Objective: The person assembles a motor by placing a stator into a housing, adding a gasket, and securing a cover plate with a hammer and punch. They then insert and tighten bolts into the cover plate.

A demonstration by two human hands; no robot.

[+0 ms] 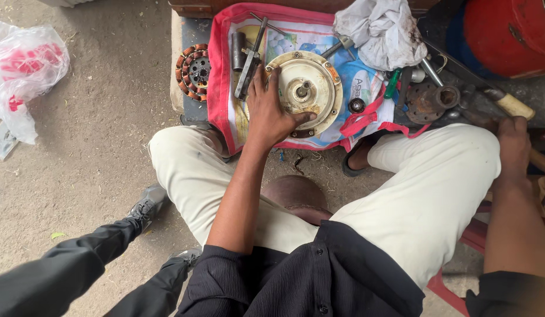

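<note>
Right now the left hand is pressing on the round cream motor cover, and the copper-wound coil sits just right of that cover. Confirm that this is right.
Not quite. The left hand does press on the round cream motor cover, but the copper-wound coil sits to its left, at the edge of the red-bordered cloth, not to its right. The head view shows it.

Tools crowding motor cover

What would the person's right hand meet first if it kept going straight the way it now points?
The right hand points up the picture, and the pale wooden tool handle lies just beyond its fingers. It would probably meet that first; whether it already touches is unclear.
</note>
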